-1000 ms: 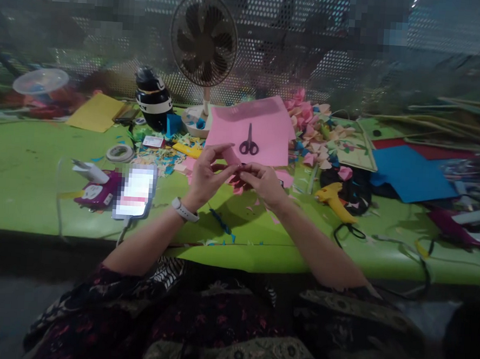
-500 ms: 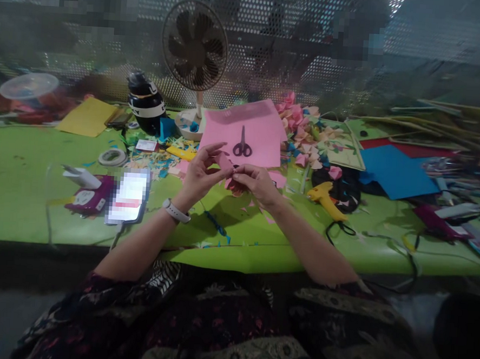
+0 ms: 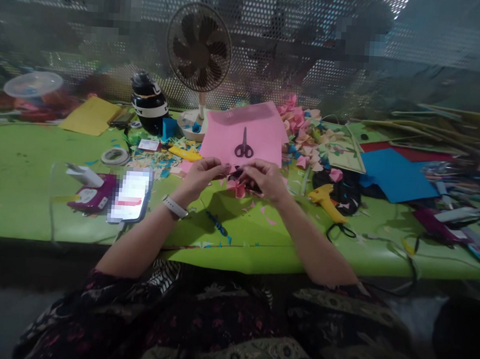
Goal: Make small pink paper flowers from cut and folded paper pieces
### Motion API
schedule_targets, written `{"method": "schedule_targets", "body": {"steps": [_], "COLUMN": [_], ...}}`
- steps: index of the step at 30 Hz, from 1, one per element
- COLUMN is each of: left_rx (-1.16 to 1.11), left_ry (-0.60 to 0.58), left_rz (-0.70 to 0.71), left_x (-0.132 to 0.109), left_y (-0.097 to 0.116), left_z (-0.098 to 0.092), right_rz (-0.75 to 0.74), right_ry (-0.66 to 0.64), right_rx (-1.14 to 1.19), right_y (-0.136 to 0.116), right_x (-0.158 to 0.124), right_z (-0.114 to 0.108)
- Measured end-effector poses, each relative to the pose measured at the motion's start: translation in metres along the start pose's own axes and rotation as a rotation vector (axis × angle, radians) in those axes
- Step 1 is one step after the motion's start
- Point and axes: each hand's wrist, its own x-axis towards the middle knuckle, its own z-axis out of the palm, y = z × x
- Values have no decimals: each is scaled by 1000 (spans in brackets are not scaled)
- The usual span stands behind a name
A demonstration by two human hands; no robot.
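Observation:
My left hand (image 3: 202, 178) is closed in a pinch, with a sliver of pink paper (image 3: 227, 168) at its fingertips, mostly covered by the fingers. Across a small gap, my right hand (image 3: 265, 180) has its thumb and fingers bent together; whatever they pinch is too small to tell. Curled pink paper pieces (image 3: 236, 189) show just below and between the hands, with something dark beside them. Beyond the fingertips, black-handled scissors (image 3: 244, 147) lie on a large pink paper sheet (image 3: 222, 129).
Left: a phone (image 3: 130, 197), a purple device (image 3: 95, 195), a tape roll (image 3: 115, 156), a black bottle (image 3: 147, 103). A fan (image 3: 199, 49) stands behind. Right: a yellow glue gun (image 3: 328, 201) with cord, blue paper (image 3: 398, 173), pink paper petals (image 3: 298, 121).
My hands have drawn slightly apart, and my left fingers have lowered and closed. The pink paper raised between them before is now mostly hidden; the curled pink pieces below show more.

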Motion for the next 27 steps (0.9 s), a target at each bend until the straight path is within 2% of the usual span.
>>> {"method": "schedule_targets", "body": {"steps": [2,3,6,9,13,15,21,27], "left_rx": [252,388,674,796,819,825,908,887], "left_ry": [-157,-229,-312,-264,-199,-194,-170,-116], "left_rz": [58,85,135,136,143,154,214,249], "left_x": [1,1,2,2,2,3,7,9], "left_y": [1,1,-3,-12,-24,-27,-22,-21], "left_z": [-7,-9,-7,3,15,16,3,-10], "right_rz": [-96,-115,-50,27,72,76,105,92], "right_ry": [146,168,43,-101,-216,-218,-153,-24], "right_rx": [-261,-405,-772,-940,-974,-970,-864,-763], "right_y": [0,0,2,2,3,5,13,13], "right_x": [5,7,13,13,11,10,11,14], "right_z": [-13,-18,-28,-28,-22,-20,-20,-25]}}
